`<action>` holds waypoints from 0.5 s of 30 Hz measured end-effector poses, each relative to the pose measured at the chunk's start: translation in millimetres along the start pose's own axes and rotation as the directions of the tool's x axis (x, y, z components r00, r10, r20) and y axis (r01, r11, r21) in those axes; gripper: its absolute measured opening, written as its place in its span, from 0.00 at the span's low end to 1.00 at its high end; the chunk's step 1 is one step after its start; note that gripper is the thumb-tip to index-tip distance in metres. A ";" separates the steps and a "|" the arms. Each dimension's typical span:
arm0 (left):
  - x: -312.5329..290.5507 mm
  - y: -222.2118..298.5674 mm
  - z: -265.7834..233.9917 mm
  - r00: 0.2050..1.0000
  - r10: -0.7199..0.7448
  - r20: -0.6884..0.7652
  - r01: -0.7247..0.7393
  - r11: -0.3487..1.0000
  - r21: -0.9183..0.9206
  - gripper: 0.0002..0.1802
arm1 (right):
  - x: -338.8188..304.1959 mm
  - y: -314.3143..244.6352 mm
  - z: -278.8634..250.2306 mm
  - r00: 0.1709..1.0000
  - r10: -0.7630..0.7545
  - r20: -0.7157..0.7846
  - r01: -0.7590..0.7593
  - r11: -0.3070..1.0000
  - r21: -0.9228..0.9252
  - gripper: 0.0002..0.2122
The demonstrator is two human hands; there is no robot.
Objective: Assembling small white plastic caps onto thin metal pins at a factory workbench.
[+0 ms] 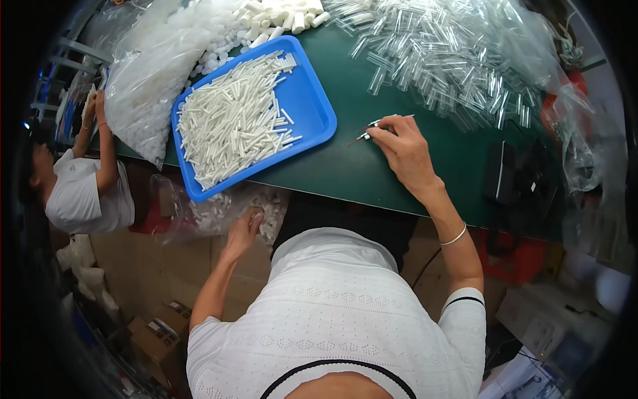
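Note:
My right hand [409, 154] is above the green table, fingers pinched around a pair of slim metal tweezers [364, 136] whose tips point left. Below the table's front edge, my left hand [244, 229] is at a clear plastic bag [276, 199] of small white pieces. Its fingers are curled together, and what they hold, if anything, is too small to make out. Between the hands and farther off lies a blue tray [314, 110] with a heap of thin white sticks [229, 116], its right part bare.
Clear tubes [438, 60] are heaped at the far right. White cylinders [282, 16] lie behind the tray, beside a big plastic bag [149, 73] of white pieces. A black device [502, 173] stands at the right. Another person [90, 189] works at the left.

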State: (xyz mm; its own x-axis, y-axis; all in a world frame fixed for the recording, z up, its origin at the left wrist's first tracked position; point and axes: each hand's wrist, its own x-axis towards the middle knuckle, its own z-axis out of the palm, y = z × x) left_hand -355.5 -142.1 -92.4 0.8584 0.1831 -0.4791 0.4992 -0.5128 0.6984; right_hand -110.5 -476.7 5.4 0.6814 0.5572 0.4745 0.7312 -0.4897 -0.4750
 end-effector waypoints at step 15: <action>99.5 204.0 -71.5 0.538 0.833 -0.131 -0.673 0.518 0.528 0.05 | -35.0 -8.3 -14.1 0.853 0.521 0.036 -0.442 0.682 0.583 0.06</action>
State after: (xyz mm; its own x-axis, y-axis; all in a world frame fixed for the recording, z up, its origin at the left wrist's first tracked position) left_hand -159.8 -168.5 40.4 0.8927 -0.2188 0.3939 -0.3819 -0.8314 0.4036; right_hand -140.0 -501.6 3.2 0.9610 0.2440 0.1302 0.1789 -0.1897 -0.9654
